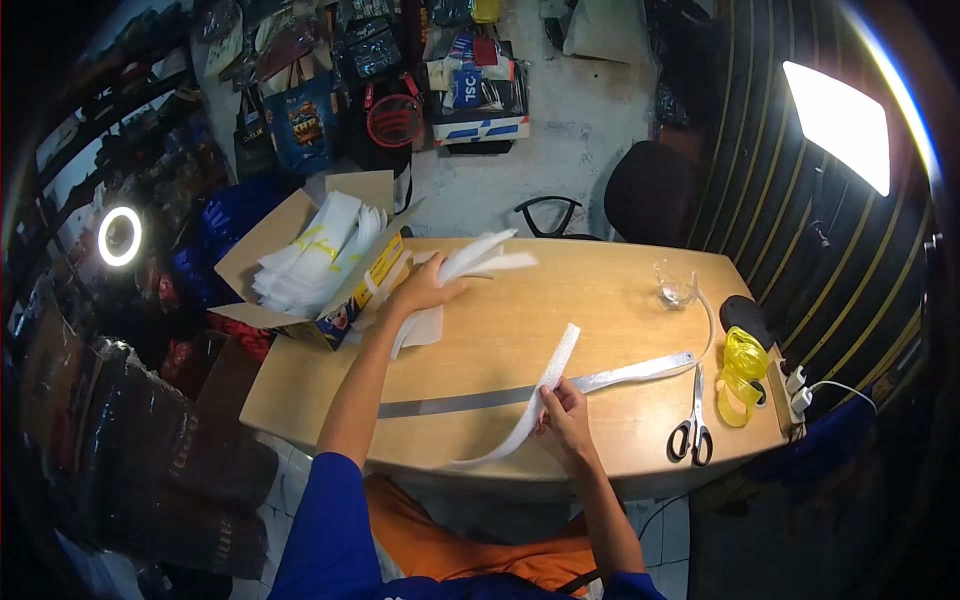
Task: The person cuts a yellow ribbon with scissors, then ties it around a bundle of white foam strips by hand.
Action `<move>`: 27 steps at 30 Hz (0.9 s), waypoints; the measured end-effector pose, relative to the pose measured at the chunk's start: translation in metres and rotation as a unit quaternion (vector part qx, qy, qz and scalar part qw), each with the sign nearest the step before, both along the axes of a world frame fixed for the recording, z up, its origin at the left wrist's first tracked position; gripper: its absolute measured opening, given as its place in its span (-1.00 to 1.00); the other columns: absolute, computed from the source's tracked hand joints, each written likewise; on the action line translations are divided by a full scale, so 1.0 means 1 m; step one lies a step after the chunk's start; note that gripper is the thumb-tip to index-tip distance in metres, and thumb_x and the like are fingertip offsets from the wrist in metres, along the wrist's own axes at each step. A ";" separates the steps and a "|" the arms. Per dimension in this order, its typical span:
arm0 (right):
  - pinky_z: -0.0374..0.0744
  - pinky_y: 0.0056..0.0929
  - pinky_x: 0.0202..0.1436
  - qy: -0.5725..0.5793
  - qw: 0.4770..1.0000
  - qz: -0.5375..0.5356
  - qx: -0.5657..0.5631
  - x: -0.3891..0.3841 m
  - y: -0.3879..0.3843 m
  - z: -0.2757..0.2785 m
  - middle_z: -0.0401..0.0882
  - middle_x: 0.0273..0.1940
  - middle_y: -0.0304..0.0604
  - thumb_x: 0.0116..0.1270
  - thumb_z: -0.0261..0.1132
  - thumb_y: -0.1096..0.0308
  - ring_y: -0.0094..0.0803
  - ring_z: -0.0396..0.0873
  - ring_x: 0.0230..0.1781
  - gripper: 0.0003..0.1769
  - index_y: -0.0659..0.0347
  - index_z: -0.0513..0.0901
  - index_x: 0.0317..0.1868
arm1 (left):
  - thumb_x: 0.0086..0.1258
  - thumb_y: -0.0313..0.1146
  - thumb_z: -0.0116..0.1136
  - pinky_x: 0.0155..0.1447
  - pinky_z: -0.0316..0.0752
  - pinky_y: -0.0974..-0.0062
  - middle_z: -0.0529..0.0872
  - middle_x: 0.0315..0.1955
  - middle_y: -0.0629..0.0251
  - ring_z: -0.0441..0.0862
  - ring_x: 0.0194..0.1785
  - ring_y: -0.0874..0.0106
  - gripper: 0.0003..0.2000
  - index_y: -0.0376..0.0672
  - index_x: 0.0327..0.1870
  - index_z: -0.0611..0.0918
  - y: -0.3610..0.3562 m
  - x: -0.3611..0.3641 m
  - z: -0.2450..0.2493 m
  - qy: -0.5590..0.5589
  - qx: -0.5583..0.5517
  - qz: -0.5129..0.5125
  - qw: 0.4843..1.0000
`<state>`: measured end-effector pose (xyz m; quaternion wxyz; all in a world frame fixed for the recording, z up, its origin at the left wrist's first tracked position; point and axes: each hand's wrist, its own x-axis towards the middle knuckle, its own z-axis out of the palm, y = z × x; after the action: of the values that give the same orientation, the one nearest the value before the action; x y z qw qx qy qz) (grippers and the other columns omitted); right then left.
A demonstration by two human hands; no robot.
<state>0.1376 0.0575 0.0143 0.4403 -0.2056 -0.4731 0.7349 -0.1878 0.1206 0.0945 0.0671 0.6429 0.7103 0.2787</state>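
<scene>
My left hand (422, 285) is closed around a bundle of white strips (480, 255) at the table's far left, beside an open cardboard box. The loose ends of the bundle fan out to the right, slightly blurred. In my right hand (566, 412), thumb and fingers pinch a single long white foam-like strip (560, 355). It rises above the fingers, and its lower part curves left towards the front table edge. Beneath it, a long flat silver strip, like a steel ruler (455, 402), lies across the tabletop. More white pieces (424, 328) lie under my left forearm.
The cardboard box (372, 278) holds many white strips with yellow ties (320, 245). Black-handled scissors (697, 410), a yellow tape dispenser-like object (742, 375) and a clear crumpled plastic piece (676, 288) are on the table's right. A power strip (795, 400) sits at the right edge.
</scene>
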 end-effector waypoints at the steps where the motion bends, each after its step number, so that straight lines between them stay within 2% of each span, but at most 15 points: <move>1: 0.41 -0.64 -0.60 0.005 1.000 0.005 -0.017 0.001 0.000 -0.001 0.50 -0.53 -0.30 0.40 0.17 0.37 -0.64 0.42 -0.69 -0.88 0.25 0.49 -0.24 | 0.20 -0.02 0.22 0.06 0.45 0.33 0.63 -0.12 -0.05 0.59 -0.01 0.13 -0.38 -0.33 0.15 0.41 -0.004 0.011 0.018 -0.018 0.034 -0.019 0.999; 3: 0.41 -0.64 -0.60 0.023 0.999 -0.019 -0.021 -0.004 0.004 -0.010 0.50 -0.53 -0.31 0.40 0.18 0.38 -0.64 0.42 -0.67 -0.89 0.24 0.49 -0.22 | 0.25 -0.02 0.19 0.06 0.45 0.35 0.64 -0.14 0.01 0.59 -0.05 0.17 -0.39 -0.32 0.17 0.40 -0.007 0.025 0.041 -0.035 0.069 -0.038 0.996; 5: 0.40 -0.64 -0.60 0.042 0.998 -0.042 -0.025 -0.005 0.006 -0.014 0.50 -0.53 -0.33 0.39 0.18 0.39 -0.65 0.41 -0.66 -0.90 0.24 0.50 -0.21 | 0.33 0.05 0.12 -0.11 0.46 0.40 0.63 -0.31 0.10 0.59 -0.22 0.31 -0.49 -0.28 -0.01 0.46 -0.009 0.033 0.057 -0.135 0.163 -0.085 0.974; 6: 0.42 -0.61 -0.58 0.045 0.997 -0.046 -0.032 -0.002 0.002 -0.005 0.50 -0.54 -0.31 0.39 0.17 0.39 -0.62 0.43 -0.64 -0.90 0.24 0.50 -0.19 | 0.33 0.05 0.12 -0.11 0.46 0.40 0.63 -0.31 0.10 0.59 -0.22 0.31 -0.49 -0.28 -0.01 0.46 -0.014 0.039 0.067 -0.134 0.166 -0.085 0.973; 7: 0.43 -0.59 -0.57 0.048 0.997 -0.049 -0.040 -0.002 -0.001 0.000 0.49 -0.54 -0.29 0.38 0.17 0.40 -0.60 0.44 -0.63 -0.90 0.25 0.50 -0.17 | 0.39 0.01 0.07 -0.19 0.41 0.49 0.52 -0.41 0.28 0.47 -0.35 0.44 -0.59 -0.20 -0.07 0.45 -0.023 0.048 0.081 -0.326 0.123 -0.147 0.926; 8: 0.43 -0.59 -0.57 0.049 0.997 -0.048 -0.038 0.001 0.000 0.000 0.49 -0.54 -0.29 0.38 0.17 0.40 -0.60 0.44 -0.63 -0.90 0.25 0.50 -0.17 | 0.44 -0.03 0.01 -0.27 0.36 0.58 0.41 -0.51 0.46 0.36 -0.48 0.58 -0.68 -0.13 -0.13 0.44 -0.032 0.058 0.094 -0.503 0.076 -0.202 0.837; 9: 0.41 -0.58 -0.58 0.052 0.998 -0.026 -0.029 0.007 0.002 -0.001 0.49 -0.53 -0.28 0.38 0.17 0.40 -0.59 0.44 -0.61 -0.89 0.25 0.50 -0.16 | 0.47 0.02 -0.05 -0.35 0.23 0.67 0.23 -0.57 0.53 0.20 -0.55 0.67 -0.69 -0.05 -0.24 0.38 -0.055 0.084 0.113 -0.596 0.078 -0.220 0.768; 10: 0.39 -0.57 -0.59 0.055 0.998 -0.005 -0.019 0.009 0.002 -0.001 0.48 -0.51 -0.27 0.37 0.18 0.39 -0.57 0.43 -0.59 -0.87 0.26 0.51 -0.15 | 0.47 0.02 -0.05 -0.35 0.23 0.67 0.23 -0.57 0.53 0.20 -0.55 0.67 -0.69 -0.05 -0.24 0.38 -0.069 0.095 0.116 -0.596 0.081 -0.219 0.768; 12: 0.35 -0.57 -0.60 0.065 0.998 -0.008 -0.020 0.007 -0.005 0.004 0.46 -0.52 -0.24 0.37 0.18 0.39 -0.53 0.42 -0.60 -0.88 0.24 0.48 -0.15 | 0.47 0.03 -0.07 -0.35 0.24 0.65 0.23 -0.56 0.51 0.23 -0.55 0.66 -0.68 -0.06 -0.19 0.38 -0.091 0.107 0.114 -0.709 0.050 -0.305 0.634; 13: 0.36 -0.56 -0.60 0.072 0.997 -0.024 -0.018 0.007 -0.011 0.011 0.46 -0.52 -0.22 0.37 0.18 0.39 -0.52 0.42 -0.61 -0.87 0.23 0.46 -0.15 | 0.47 0.09 -0.14 -0.37 0.23 0.63 0.21 -0.57 0.50 0.22 -0.56 0.65 -0.63 -0.07 -0.16 0.38 -0.097 0.108 0.103 -0.727 0.030 -0.322 0.605; 17: 0.44 -0.55 -0.56 0.074 0.996 -0.041 0.029 0.015 -0.033 0.053 0.47 -0.50 -0.21 0.38 0.17 0.41 -0.51 0.48 -0.57 -0.86 0.21 0.38 -0.14 | 0.42 0.19 -0.14 -0.35 0.25 0.57 0.23 -0.54 0.45 0.23 -0.53 0.60 -0.55 -0.08 -0.14 0.39 -0.139 0.128 0.059 -0.761 0.002 -0.311 0.569; 20: 0.48 -0.58 -0.53 0.016 0.991 -0.093 0.091 0.017 -0.056 0.095 0.46 -0.43 -0.24 0.37 0.17 0.48 -0.54 0.52 -0.50 -0.85 0.25 0.34 -0.16 | 0.43 0.26 -0.27 -0.35 0.25 0.54 0.26 -0.52 0.41 0.23 -0.52 0.56 -0.48 -0.06 -0.03 0.36 -0.159 0.144 0.026 -0.794 -0.001 -0.274 0.542; 24: 0.51 -0.62 -0.52 -0.221 0.922 -0.175 0.267 0.006 -0.074 0.107 0.42 -0.41 -0.23 0.33 0.17 0.55 -0.55 0.52 -0.46 -0.82 0.32 0.33 -0.13 | 0.42 0.30 -0.40 -0.30 0.31 0.54 0.32 -0.48 0.39 0.29 -0.47 0.54 -0.44 -0.05 0.01 0.34 -0.172 0.162 -0.012 -0.816 -0.025 -0.230 0.530; 26: 0.51 -0.61 -0.53 -0.251 0.904 -0.175 0.298 -0.005 -0.086 0.108 0.46 -0.39 -0.18 0.32 0.17 0.54 -0.55 0.52 -0.48 -0.80 0.34 0.36 -0.09 | 0.44 0.29 -0.42 -0.24 0.40 0.46 0.37 -0.45 0.40 0.36 -0.42 0.53 -0.44 -0.05 0.00 0.35 -0.176 0.177 -0.017 -0.775 -0.030 -0.157 0.611; 27: 0.51 -0.52 -0.49 -0.266 0.886 -0.173 0.338 -0.010 -0.087 0.100 0.48 -0.38 -0.08 0.31 0.17 0.53 -0.45 0.54 -0.48 -0.78 0.35 0.39 -0.06 | 0.45 0.27 -0.45 -0.18 0.46 0.47 0.43 -0.40 0.42 0.43 -0.37 0.55 -0.44 -0.07 -0.06 0.38 -0.180 0.186 -0.013 -0.753 -0.016 -0.101 0.650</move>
<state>0.1276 -0.0296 0.1139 0.4611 -0.3108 -0.7488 0.3606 -0.0016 -0.0593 0.0812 0.6172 0.2782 0.3505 0.6472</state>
